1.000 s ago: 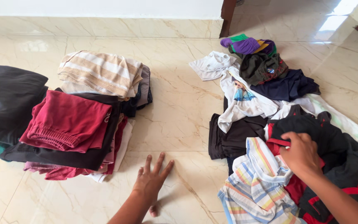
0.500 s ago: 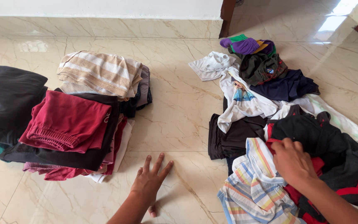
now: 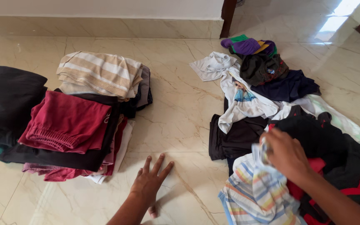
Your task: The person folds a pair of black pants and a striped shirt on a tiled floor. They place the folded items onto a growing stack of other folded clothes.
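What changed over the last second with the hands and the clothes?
The right hand slid left off the black and red garment and gripped the striped shirt, bunching its edge upward. The left hand stayed flat on the floor; the folded stacks did not move.

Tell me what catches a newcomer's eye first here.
The loose heap of unfolded clothes on the right of the marble floor stands out, where the right hand grips a pastel-striped shirt. On the left sits a folded stack topped by maroon shorts and a beige striped towel. The left hand lies flat on the floor between.
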